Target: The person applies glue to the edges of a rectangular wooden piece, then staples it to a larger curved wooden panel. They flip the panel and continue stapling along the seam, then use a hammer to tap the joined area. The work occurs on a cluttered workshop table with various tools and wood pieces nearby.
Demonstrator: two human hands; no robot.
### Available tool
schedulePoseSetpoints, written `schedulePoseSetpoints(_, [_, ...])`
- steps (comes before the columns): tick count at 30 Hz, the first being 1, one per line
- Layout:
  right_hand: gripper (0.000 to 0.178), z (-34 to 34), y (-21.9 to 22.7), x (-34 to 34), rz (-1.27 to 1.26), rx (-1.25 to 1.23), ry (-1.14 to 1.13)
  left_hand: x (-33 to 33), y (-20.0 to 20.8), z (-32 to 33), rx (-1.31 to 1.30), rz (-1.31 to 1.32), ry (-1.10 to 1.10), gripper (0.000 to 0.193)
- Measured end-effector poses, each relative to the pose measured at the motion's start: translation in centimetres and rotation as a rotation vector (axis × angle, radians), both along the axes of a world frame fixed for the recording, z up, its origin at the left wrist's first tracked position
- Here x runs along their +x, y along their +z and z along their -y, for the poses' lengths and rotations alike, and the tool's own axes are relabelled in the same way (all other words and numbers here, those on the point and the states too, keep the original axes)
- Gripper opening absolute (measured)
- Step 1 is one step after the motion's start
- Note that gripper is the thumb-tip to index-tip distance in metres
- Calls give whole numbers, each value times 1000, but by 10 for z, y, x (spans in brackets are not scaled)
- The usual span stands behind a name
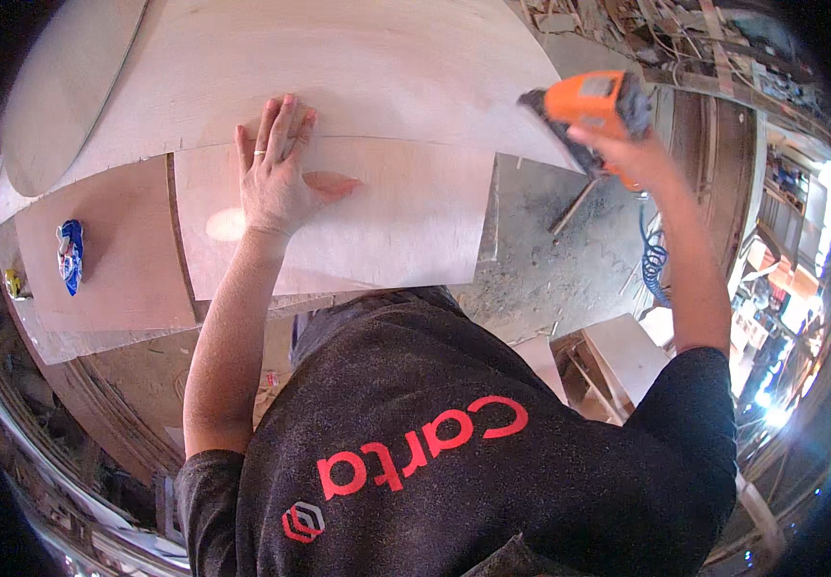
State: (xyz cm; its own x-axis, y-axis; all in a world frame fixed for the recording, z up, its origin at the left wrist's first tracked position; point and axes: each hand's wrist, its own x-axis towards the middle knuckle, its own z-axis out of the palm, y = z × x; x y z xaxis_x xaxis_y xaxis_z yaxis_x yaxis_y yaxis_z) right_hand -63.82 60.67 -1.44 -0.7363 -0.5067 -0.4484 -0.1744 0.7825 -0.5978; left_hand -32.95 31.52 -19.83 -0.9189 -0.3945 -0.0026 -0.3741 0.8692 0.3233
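Observation:
My left hand (279, 192) presses flat with fingers spread over the seam between a pale plywood panel (406, 226) close to my body and a larger plywood sheet (387, 72) beyond it. My right hand (635, 159) grips an orange and black nail gun (584, 104). The gun is held at the right edge of the large sheet, its dark nose toward the wood. Whether the nose touches the sheet I cannot tell. A blue coiled air hose (653, 260) hangs below the gun.
Left of the near panel lies another plywood piece (127, 260), bearing a crumpled blue and white packet (70, 255). A small yellow object (13, 284) is at the far left. A wooden box (617, 356) stands low at right; scraps litter the dusty floor (550, 231).

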Motion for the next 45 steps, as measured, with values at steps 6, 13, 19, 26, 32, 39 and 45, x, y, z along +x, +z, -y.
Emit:
schedulePoseSetpoints(6, [55, 9, -9, 60, -75, 303, 308, 0, 9, 0, -29, 119, 7, 114])
schedulePoseSetpoints(13, [35, -6, -38, 58, -137, 179, 380, 1, 3, -1, -31, 114, 4, 116])
schedulePoseSetpoints(19, [33, 10, -33, 67, -146, 138, 394, 1, 6, 0, -15, 133, 23, 118])
schedulePoseSetpoints(26, [30, 12, -53, 52, -90, 131, 468, -1, 13, -2, -13, 183, 22, 120])
schedulePoseSetpoints(32, [29, 15, -53, 51, -93, 146, 465, -2, 12, -2, -15, 198, 30, 121])
schedulePoseSetpoints(39, [30, 13, -53, 48, -125, 183, 465, -2, 10, -2, -4, 181, 28, 120])
schedulePoseSetpoints(45, [31, 14, -49, 44, -161, 244, 492, -1, 8, -1, 18, 164, 41, 121])
